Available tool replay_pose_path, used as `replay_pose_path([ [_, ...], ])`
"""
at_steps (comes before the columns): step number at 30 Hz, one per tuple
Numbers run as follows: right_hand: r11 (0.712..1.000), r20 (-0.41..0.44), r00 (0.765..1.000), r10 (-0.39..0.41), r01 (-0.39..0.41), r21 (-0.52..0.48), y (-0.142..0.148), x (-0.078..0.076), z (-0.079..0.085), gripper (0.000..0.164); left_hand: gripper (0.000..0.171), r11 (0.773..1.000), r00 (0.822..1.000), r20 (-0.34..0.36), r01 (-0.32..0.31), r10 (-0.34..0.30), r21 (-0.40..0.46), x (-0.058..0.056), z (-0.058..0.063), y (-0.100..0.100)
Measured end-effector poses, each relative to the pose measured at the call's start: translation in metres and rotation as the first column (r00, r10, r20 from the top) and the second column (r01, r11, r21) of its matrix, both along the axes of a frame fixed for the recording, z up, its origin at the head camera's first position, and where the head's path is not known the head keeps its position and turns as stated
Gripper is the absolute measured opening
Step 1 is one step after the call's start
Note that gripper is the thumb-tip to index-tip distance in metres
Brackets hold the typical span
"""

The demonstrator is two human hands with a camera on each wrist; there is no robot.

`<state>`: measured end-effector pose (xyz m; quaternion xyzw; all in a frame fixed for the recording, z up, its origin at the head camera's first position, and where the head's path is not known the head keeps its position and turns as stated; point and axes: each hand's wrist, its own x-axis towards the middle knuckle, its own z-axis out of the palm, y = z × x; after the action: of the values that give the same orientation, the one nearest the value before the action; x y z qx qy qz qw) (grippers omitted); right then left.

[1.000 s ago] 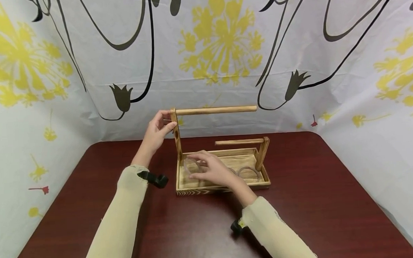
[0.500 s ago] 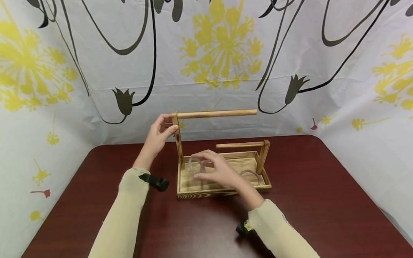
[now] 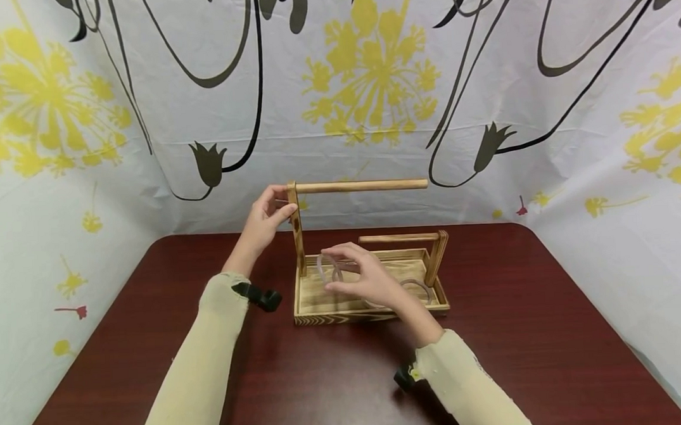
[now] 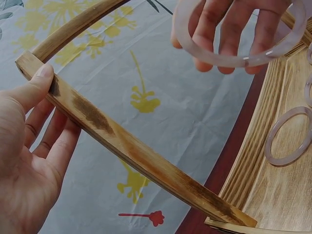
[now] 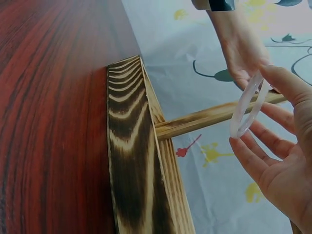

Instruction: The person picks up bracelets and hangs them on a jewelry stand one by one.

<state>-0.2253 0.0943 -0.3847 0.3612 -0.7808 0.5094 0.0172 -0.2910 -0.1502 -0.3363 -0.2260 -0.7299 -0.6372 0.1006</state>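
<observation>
My right hand point(image 3: 366, 278) holds a pale translucent bangle point(image 3: 320, 268) upright by its edge, between thumb and fingertips, over the left part of a wooden tray point(image 3: 316, 318). In the right wrist view that bangle point(image 5: 239, 117) appears tilted, nearly edge-on. With thumb and fingers, my left hand point(image 3: 263, 219) grips the top of the tall wooden post point(image 4: 131, 146) at the tray's left end. From this post a round wooden bar point(image 3: 362, 186) reaches right to a free end. More pale bangles lie in the tray, one bangle point(image 4: 283, 161) plainly seen in the left wrist view.
A shorter post point(image 3: 436, 259) stands at the tray's right end, its lower bar point(image 3: 399, 238) pointing left with a free end. Everything rests on a dark red-brown table point(image 3: 325, 378). Patterned white cloth point(image 3: 372, 154) hangs behind and at both sides.
My right hand has shifted slightly right with the bangle, which has turned more edge-on. My left hand keeps its grip on the tall post. The head view has shifted a little.
</observation>
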Motion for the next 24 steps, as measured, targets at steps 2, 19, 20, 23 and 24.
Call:
replay_pose_path([
  [2, 1.000, -0.012, 1.000, -0.003, 0.003, 0.000, 0.001, 0.001, 0.001, 0.060, 0.033, 1.000, 1.000, 0.006, -0.004, 0.004, -0.003, 0.000, 0.000, 0.000],
  [19, 0.997, -0.005, 1.000, 0.014, -0.014, -0.075, 0.014, 0.008, 0.018, 0.059, 0.033, 1.000, 1.000, 0.012, 0.000, 0.000, -0.003, -0.002, 0.000, 0.000],
  [20, 0.997, -0.010, 1.000, 0.009, -0.010, -0.075, 0.015, 0.008, 0.020, 0.059, 0.033, 1.000, 1.000, 0.015, 0.001, 0.000, -0.004, -0.002, 0.000, 0.000],
  [23, 0.998, -0.042, 0.999, -0.016, 0.014, -0.058, 0.020, 0.009, 0.025, 0.059, 0.034, 1.000, 1.000, 0.021, -0.005, 0.005, -0.016, -0.001, 0.001, 0.000],
  [24, 0.998, -0.046, 0.999, -0.022, 0.019, -0.059, 0.022, 0.009, 0.026, 0.059, 0.034, 1.000, 1.000, 0.022, -0.006, 0.007, -0.020, 0.000, 0.001, 0.000],
])
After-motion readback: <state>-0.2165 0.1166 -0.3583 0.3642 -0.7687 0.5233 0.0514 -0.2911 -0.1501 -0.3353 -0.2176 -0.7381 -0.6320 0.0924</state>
